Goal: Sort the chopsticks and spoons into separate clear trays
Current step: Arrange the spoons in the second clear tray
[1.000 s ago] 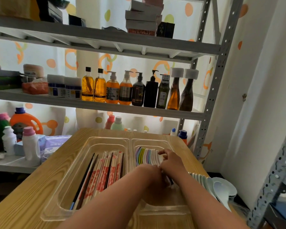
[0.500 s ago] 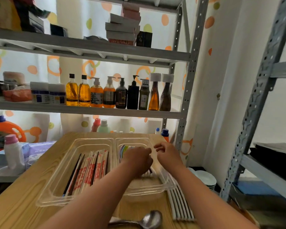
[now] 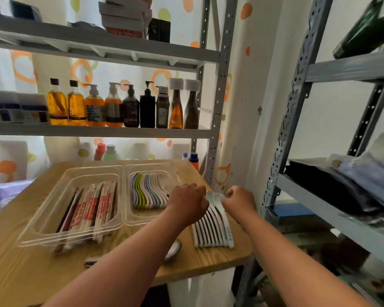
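Chopsticks (image 3: 89, 209) fill the left clear tray (image 3: 42, 220) and pastel spoons (image 3: 146, 191) the right clear tray (image 3: 171, 171). Just right of the trays, white spoons (image 3: 213, 231) lie in a tight row on the wooden table (image 3: 20, 273). The right hand (image 3: 239, 200) pinches their outermost bowl ends. The left hand (image 3: 187, 202) curls over the other bowls, its grip hidden. The left forearm covers most of a metal spoon (image 3: 174, 250). Pump bottles (image 3: 131, 107) line the shelf behind.

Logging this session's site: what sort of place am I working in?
Likely a storeroom or stockroom: grey metal shelving holds a row of bottled liquids, stacked boxes sit up top, and folded cloth lies on the rack at right.
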`<state>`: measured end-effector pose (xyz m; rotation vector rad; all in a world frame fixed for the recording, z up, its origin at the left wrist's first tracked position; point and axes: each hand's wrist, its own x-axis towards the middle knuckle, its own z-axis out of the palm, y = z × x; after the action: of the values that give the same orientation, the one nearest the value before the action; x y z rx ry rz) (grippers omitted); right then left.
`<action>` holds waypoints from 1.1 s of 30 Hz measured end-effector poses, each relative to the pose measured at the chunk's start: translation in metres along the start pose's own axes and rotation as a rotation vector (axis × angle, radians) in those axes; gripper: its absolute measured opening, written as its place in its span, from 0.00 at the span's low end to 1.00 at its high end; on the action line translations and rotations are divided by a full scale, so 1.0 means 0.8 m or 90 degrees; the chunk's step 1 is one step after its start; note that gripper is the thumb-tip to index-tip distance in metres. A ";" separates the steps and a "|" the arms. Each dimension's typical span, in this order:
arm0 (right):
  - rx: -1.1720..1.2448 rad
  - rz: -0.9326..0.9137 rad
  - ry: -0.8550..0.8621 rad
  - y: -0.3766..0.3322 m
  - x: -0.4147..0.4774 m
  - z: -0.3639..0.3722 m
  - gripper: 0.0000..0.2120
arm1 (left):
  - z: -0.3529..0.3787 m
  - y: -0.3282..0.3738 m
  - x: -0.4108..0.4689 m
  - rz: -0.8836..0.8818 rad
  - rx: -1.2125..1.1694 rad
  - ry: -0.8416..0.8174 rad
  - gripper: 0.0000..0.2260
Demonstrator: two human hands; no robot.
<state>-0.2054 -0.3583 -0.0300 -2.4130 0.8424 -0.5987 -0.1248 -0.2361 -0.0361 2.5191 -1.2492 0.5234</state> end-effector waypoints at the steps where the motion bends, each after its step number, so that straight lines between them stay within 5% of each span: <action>1: -0.016 0.014 -0.016 0.006 -0.002 -0.001 0.06 | 0.002 0.001 -0.001 -0.004 0.000 0.000 0.14; 15: -0.080 0.066 -0.155 0.016 0.002 0.033 0.26 | 0.011 0.001 -0.009 -0.020 -0.061 0.001 0.14; 33: 0.070 0.123 -0.229 0.021 0.016 0.049 0.16 | 0.015 -0.006 -0.010 -0.051 -0.111 -0.032 0.14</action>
<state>-0.1822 -0.3661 -0.0674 -2.2141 0.8467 -0.1270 -0.1229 -0.2325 -0.0503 2.4375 -1.1530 0.3202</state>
